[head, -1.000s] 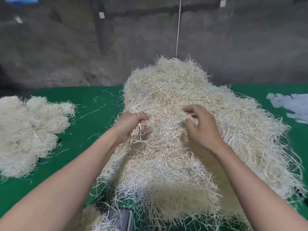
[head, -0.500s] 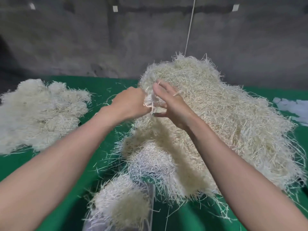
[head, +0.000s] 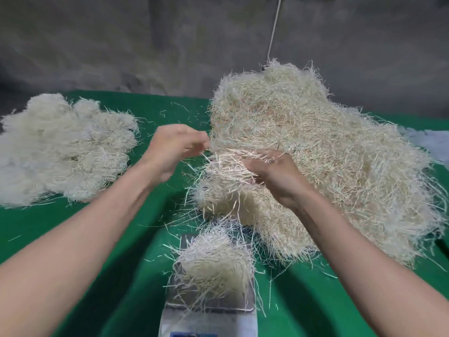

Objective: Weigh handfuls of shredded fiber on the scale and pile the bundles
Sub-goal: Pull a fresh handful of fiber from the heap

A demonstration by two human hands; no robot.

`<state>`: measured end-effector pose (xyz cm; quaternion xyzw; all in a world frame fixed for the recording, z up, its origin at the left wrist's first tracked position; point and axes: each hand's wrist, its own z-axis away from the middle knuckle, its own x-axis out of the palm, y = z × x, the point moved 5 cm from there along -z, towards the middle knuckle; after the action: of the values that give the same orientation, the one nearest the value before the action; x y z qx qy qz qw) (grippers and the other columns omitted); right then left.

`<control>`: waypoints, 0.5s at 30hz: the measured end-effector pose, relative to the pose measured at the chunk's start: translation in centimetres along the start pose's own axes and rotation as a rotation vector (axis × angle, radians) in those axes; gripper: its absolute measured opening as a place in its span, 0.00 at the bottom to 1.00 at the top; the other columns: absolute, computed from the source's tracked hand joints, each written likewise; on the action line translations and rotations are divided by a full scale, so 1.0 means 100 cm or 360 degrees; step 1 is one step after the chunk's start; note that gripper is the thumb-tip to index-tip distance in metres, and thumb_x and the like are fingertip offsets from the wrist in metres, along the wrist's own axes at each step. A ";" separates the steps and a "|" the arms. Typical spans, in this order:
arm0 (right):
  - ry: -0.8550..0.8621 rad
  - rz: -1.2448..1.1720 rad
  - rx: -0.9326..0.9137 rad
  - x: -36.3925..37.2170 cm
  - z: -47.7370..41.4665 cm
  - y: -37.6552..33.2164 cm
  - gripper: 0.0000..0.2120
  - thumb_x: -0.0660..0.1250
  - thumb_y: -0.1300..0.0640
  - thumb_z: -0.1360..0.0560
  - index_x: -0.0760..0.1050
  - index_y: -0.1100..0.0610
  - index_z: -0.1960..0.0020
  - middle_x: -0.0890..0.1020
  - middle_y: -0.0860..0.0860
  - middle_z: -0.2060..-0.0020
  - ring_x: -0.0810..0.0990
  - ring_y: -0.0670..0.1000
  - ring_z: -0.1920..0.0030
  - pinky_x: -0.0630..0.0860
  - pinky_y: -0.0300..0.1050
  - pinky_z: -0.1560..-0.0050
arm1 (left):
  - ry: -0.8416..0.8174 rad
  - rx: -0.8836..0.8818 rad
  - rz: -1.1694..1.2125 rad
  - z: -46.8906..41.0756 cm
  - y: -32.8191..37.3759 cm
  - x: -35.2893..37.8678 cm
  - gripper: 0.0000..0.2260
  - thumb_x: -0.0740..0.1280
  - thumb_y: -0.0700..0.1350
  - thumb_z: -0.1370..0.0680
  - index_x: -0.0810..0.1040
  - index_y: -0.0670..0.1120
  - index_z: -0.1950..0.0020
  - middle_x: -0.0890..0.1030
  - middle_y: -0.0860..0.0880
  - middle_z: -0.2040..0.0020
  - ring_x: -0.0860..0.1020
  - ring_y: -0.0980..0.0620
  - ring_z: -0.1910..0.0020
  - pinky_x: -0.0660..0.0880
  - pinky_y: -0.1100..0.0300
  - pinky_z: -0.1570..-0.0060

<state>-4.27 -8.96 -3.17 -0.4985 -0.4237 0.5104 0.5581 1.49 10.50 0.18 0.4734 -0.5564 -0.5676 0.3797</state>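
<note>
Fiber lots, three: heap (head: 315, 154), bundles (head: 60, 147), handful (head: 213, 263) on one scale (head: 209, 319). Our right hand (head: 274, 176) grips a tuft (head: 230, 164). Our left hand (head: 172, 149) is curled, hold unclear.

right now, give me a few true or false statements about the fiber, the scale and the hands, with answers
1. A handful of fiber lies on the scale. True.
2. The big heap sits on the person's left. False: it is on the right, and the pile of bundles is on the left.
3. The right hand holds a tuft of strands. True.
4. The table cover is red. False: it is green.
</note>
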 end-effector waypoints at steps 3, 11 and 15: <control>-0.0018 -0.0196 0.0108 0.014 0.012 0.012 0.30 0.72 0.62 0.31 0.64 0.59 0.32 0.78 0.58 0.44 0.77 0.54 0.43 0.73 0.49 0.39 | -0.0300 -0.0165 0.0006 0.020 -0.021 0.009 0.22 0.65 0.60 0.31 0.72 0.61 0.38 0.73 0.63 0.45 0.72 0.60 0.48 0.71 0.54 0.47; 0.0103 0.0138 -0.0090 0.016 0.036 0.040 0.11 0.70 0.70 0.31 0.78 0.56 0.56 0.80 0.49 0.53 0.78 0.37 0.69 0.73 0.32 0.67 | -0.0044 -0.0271 -0.0037 0.062 -0.071 0.012 0.15 0.72 0.41 0.29 0.78 0.52 0.44 0.76 0.54 0.39 0.71 0.49 0.34 0.58 0.47 0.29; 0.0229 0.0480 -0.0142 0.011 0.044 0.066 0.08 0.73 0.65 0.31 0.79 0.54 0.60 0.82 0.53 0.59 0.79 0.45 0.64 0.77 0.39 0.61 | -0.0029 -0.0212 -0.0191 0.074 -0.092 0.012 0.10 0.73 0.41 0.28 0.78 0.52 0.51 0.76 0.58 0.45 0.74 0.52 0.42 0.69 0.51 0.36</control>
<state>-9.41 -7.43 -9.10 -0.6160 -0.3254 0.5319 0.4814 -5.06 12.23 -9.54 0.4745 -0.4915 -0.6292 0.3706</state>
